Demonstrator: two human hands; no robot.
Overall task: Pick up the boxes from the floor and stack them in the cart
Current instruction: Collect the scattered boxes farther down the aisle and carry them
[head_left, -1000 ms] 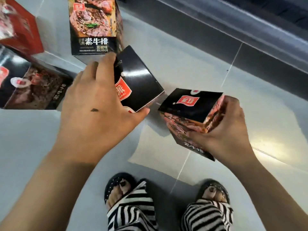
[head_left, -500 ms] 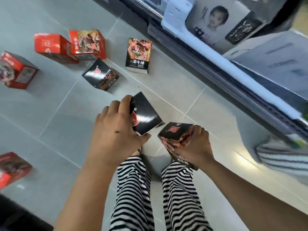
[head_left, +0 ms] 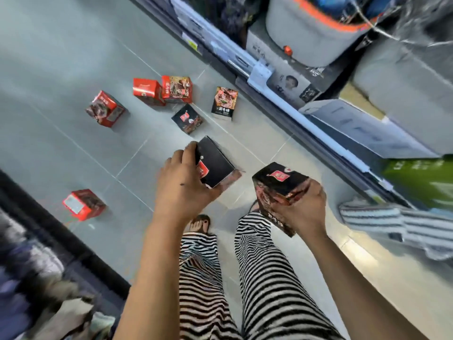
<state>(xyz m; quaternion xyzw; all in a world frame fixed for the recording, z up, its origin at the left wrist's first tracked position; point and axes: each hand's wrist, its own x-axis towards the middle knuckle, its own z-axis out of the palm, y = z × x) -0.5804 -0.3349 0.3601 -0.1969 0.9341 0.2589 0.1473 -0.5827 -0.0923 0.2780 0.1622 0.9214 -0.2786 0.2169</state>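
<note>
red box (head_left: 83, 204): lying on the floor (head_left: 61, 69) far left, waiting its turn; five more boxes are sitting further out.
left hand (head_left: 182, 185): gripping the left black box (head_left: 215, 163) from above, fingers (head_left: 190, 149) curling over its far end, thumb pinching under the near corner.
left black box: hanging tilted, off the floor, ahead of the feet.
right black box (head_left: 279, 185): also riding in the air, tilted, just beside the left one but not touching it.
right hand (head_left: 306, 209): wrapping its side from the right, fingers curled and pinching the printed face.
shelf (head_left: 282, 104): running along the right; I'd be keeping the right elbow off it.
cart: not showing in view.
step, my read: carrying both boxes over to the cart.
doing it well: levelling each box first, setting one down at a time, edges flush; the left corner pinch is looking slip-prone, so I'd be sliding the thumb further under.
</note>
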